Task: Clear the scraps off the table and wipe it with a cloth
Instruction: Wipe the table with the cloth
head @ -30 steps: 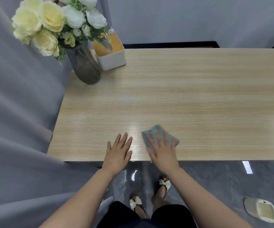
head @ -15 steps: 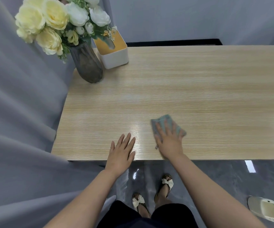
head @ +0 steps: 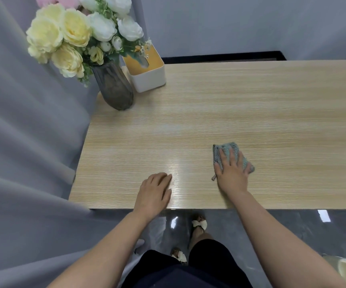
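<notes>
- Head view: the right hand [head: 233, 173] lies flat, fingers straight and spread, pressing a small folded grey-green cloth [head: 229, 149] onto the pale wood-grain worktop [head: 251, 104]. Nothing is gripped; the palm and fingers simply bear down on the fabric.
- The cloth sits in the near middle of the worktop, a little right of centre. Its far edge and left edge show past the fingertips, and a corner with a small loop pokes out near the wrist on the left.
- The left hand [head: 154, 193] rests on the near edge, left of the cloth and well apart from it. Its fingers are bent under a little and it holds nothing.
- A dark grey glass vase of cream and white flowers [head: 114, 89] stands at the far left corner, with a white tissue box with a yellow top [head: 147, 72] just beside it.
- No scraps show on the worktop, so I judge the clearing done and the wiping under way.
- The wide unwiped stretch lies right of and beyond the cloth. The right hand is already on it, so a sweep that way falls to that hand.
</notes>
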A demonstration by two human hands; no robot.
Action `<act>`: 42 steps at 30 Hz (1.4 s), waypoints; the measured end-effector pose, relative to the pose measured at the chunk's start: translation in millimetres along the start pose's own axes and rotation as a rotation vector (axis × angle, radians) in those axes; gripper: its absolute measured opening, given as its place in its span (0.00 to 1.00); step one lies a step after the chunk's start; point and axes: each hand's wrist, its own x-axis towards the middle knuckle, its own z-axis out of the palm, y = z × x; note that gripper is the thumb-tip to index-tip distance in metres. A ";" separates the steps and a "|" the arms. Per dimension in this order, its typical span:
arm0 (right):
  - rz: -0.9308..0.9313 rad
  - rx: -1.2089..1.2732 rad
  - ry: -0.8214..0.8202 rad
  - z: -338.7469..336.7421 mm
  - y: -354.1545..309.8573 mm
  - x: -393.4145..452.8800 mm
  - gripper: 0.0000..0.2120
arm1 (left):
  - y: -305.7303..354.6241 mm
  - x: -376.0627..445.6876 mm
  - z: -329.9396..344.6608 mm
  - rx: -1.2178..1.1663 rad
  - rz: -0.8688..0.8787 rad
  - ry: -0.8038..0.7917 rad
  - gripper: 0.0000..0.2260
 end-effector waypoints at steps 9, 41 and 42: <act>-0.630 -0.170 -0.120 5.0 -52.3 18.4 0.28 | 9.1 62.0 -13.5 0.034 -0.177 -0.140 0.26; -0.548 -0.067 -0.088 -36.7 -73.9 186.0 0.30 | -2.2 229.6 -52.3 -0.007 -0.329 -0.173 0.23; -0.599 -0.082 -0.098 -39.3 -71.9 193.3 0.30 | -3.6 234.2 -53.2 0.010 -0.317 -0.158 0.23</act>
